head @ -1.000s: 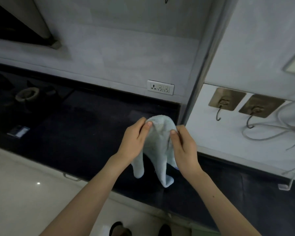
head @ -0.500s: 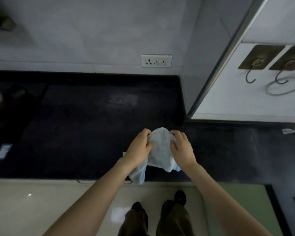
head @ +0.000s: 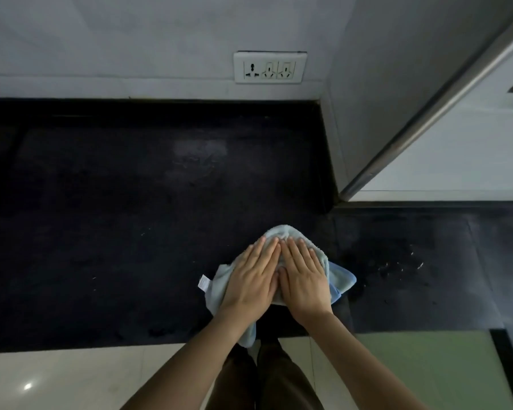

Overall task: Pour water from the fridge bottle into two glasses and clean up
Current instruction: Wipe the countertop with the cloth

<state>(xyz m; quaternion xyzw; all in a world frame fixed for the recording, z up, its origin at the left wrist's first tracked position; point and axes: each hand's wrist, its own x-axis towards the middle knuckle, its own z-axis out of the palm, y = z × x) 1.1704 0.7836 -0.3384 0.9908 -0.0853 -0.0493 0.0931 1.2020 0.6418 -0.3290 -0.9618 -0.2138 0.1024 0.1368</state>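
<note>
cloth [head: 335, 278]: soft, light, bunches easily; pinch edge beside fingertips
left hand [head: 251, 281]: fingers flat, pressing cloth, gripping nothing
right hand [head: 304, 278]: same

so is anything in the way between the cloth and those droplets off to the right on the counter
Nothing visible. Both hands, left and right, press flat on the light blue cloth. The dark counter between it and the droplets to its right shows only bare surface.
</note>
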